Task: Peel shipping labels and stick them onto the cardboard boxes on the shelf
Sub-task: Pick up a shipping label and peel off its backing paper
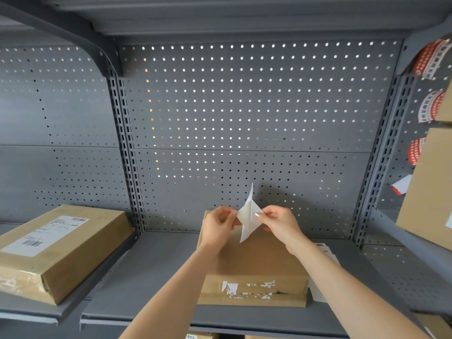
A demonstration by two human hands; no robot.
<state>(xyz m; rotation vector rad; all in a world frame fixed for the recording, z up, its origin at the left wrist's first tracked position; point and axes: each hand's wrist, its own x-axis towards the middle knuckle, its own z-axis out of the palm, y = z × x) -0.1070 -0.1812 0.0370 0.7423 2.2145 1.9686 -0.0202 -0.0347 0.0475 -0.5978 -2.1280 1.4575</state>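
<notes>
While pinched, label (248, 217) upright, long axis vertical.

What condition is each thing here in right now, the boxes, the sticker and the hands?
Label: held up in the air, being peeled apart, not stuck on yet.
Left hand: pinching the label's left edge.
Right hand: pinching its right edge.
Middle box: closed, lying flat, top bare, torn paper scraps on its front.
Left box: closed, label already on top.
Right box: tilted, partly out of view.
</notes>
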